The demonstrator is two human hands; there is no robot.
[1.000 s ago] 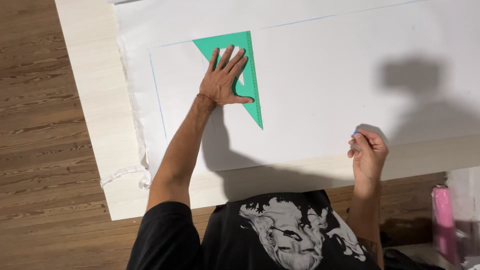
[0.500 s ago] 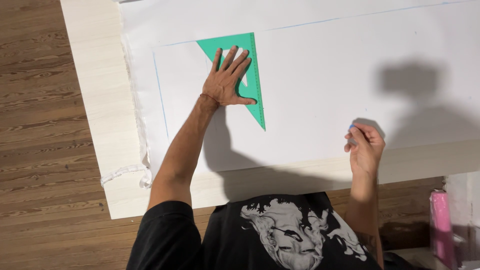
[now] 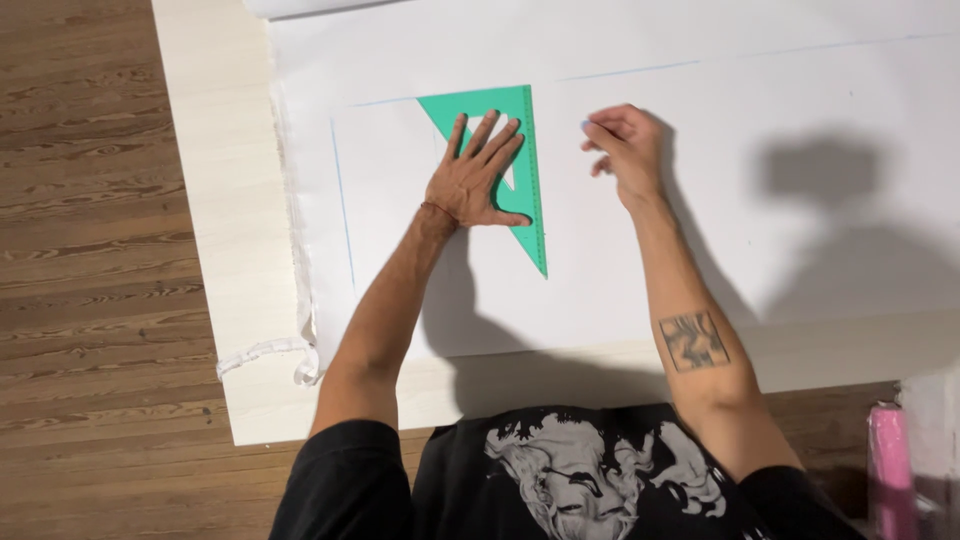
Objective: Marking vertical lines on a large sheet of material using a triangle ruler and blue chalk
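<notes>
A green triangular set square lies on a big white sheet spread over a pale wooden table. My left hand presses flat on the set square, fingers spread. My right hand hovers just right of the triangle's long edge, fingers pinched on a small light-blue marking tool whose tip shows near the edge. Thin blue lines run along the sheet's top and left side.
White fabric with a frayed edge sticks out from under the sheet at the table's left. A pink cylinder stands at the lower right. Brown plank floor lies left of the table.
My right hand has travelled from the table's near edge up to the set square's right side. My left hand has stayed pressed on the triangle.
</notes>
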